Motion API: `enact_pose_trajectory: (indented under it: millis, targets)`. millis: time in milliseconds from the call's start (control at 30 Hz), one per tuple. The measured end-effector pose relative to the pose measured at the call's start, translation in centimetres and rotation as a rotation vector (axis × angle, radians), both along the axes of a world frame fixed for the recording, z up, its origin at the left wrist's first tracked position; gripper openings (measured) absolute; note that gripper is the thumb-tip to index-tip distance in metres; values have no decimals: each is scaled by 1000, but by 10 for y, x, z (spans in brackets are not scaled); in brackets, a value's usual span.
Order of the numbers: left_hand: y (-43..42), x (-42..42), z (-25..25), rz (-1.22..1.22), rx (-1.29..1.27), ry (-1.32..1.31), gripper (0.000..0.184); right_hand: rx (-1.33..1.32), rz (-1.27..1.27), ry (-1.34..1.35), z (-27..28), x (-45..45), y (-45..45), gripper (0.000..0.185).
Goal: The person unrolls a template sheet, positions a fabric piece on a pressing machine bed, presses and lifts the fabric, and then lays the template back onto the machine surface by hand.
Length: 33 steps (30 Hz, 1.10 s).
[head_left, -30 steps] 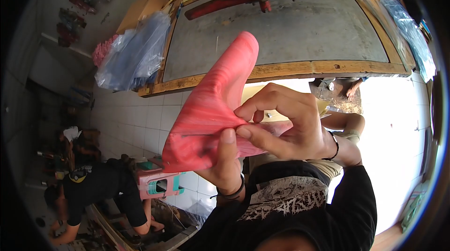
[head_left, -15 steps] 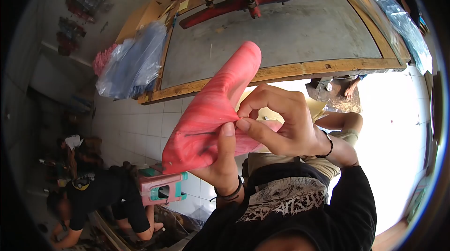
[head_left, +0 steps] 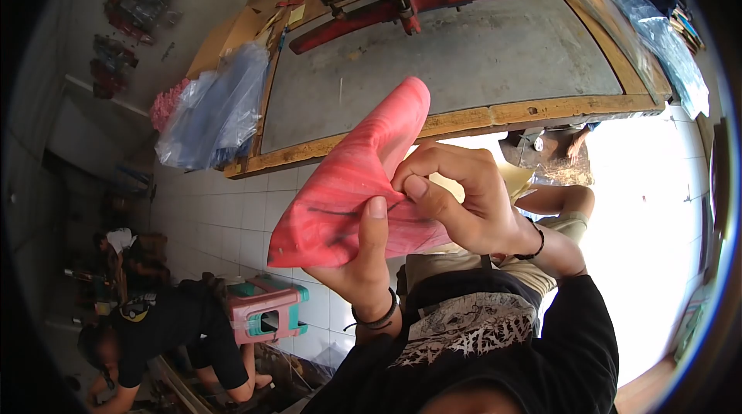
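Note:
A pink-red glossy sheet piece with dark streaks point(head_left: 332, 213), folded and narrowing to a rounded tip at the top, is held up in front of the body. My left hand point(head_left: 369, 263) grips its lower part, thumb on the near face and the other fingers hidden behind it. At the middle edge of the piece, my right hand point(head_left: 464, 197) pinches the material between thumb and forefinger, close beside the left thumb.
Beyond is a wood-framed grey table point(head_left: 464, 66) bearing a red-barred metal device point(head_left: 410, 8). Plastic sheets point(head_left: 212, 109) hang at its left corner. A pink and green stool point(head_left: 267, 310) and a bent-over person in black point(head_left: 170, 329) are at lower left.
The right thumb and forefinger have shifted slightly right, away from the left thumb, and the pinched fold looks different. The left hand keeps its hold. The table appears slightly further left in view.

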State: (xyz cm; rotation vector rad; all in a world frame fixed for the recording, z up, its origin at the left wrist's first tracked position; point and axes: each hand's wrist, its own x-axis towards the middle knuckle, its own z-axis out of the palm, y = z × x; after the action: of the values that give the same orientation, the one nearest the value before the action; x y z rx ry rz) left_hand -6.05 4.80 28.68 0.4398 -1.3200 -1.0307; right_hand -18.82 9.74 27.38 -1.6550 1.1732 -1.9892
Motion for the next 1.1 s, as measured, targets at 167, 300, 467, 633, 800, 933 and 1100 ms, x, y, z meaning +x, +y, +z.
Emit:
enact_pose_trajectory:
  millis: [167, 300, 467, 633, 800, 933, 1100]
  targets:
    - [-6, 2, -3, 10, -10, 2, 40, 32, 23, -39, 0, 2, -2, 12]
    - [-4, 2, -2, -14, 42, 27, 42, 36, 25, -28, -1, 2, -2, 10]
    - [-6, 9, -9, -68, 95, -6, 45, -89, -111, 30, -7, -4, -8, 24]
    - [-13, 31, -24, -196, 141, 68, 58, 69, -267, -97, -33, -34, -30, 65]
    - [-31, 50, -51, -583, 3, 347, 71, 309, 256, 22, -59, -48, -30, 49]
    - [-57, 71, -60, -713, -58, 491, 70, 274, 14, 80, -51, -56, -25, 21]
    - [-84, 79, -70, -327, -485, 138, 67, 190, -367, 355, 21, -82, -2, 15]
